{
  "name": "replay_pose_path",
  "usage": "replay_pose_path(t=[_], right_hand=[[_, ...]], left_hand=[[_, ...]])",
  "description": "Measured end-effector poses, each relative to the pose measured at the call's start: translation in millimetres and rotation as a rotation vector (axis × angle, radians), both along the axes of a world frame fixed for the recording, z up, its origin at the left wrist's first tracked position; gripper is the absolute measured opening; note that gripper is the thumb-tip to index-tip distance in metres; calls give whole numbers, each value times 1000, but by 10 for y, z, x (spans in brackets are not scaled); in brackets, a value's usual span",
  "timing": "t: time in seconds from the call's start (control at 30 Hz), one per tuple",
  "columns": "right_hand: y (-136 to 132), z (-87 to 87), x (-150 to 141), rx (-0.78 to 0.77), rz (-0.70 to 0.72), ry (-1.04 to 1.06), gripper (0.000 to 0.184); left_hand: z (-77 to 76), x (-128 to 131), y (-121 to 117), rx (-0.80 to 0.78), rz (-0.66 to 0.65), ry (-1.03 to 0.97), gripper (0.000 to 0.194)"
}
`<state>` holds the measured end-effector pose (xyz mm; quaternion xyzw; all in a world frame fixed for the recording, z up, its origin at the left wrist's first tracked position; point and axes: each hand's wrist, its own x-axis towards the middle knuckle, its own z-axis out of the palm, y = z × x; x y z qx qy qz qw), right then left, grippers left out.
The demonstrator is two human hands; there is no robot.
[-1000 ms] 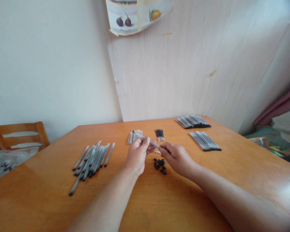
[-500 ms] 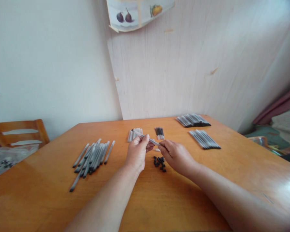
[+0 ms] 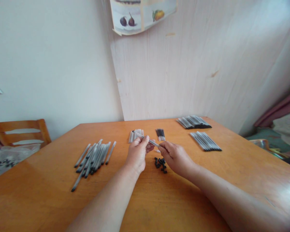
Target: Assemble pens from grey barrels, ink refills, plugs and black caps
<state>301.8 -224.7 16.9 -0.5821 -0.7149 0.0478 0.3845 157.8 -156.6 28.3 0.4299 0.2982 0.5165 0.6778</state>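
Note:
A slim translucent pen (image 3: 151,142) with a dark far end is held slantwise above the table, between both hands. My left hand (image 3: 138,152) pinches its barrel with thumb and fingers. Closed around the near right end is my right hand (image 3: 175,156), its fingers hiding that tip. Below the hands lies a small heap of black caps (image 3: 160,164). Behind my left hand is a row of clear barrels (image 3: 133,136), and right of it a bundle of dark refills (image 3: 160,133). A small white piece shows partly behind the right fingers.
On the left of the wooden table (image 3: 145,206) is a loose pile of pens (image 3: 94,158) with black ends. Two neat groups lie at the right, a nearer pen row (image 3: 206,141) and a farther pen stack (image 3: 193,122). A wooden chair (image 3: 21,130) stands at the left edge.
Both hands keep their grip on the pen, almost unmoved. The camera view has shifted slightly, so the surroundings sit a little lower and farther right.

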Motion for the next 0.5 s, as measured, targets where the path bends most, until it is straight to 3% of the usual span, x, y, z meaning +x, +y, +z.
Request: replay_pose_path(t=[0.5], right_hand=[[-1, 41, 35, -440, 299, 935, 33]], left_hand=[[18, -50, 8, 62, -129, -75, 26]])
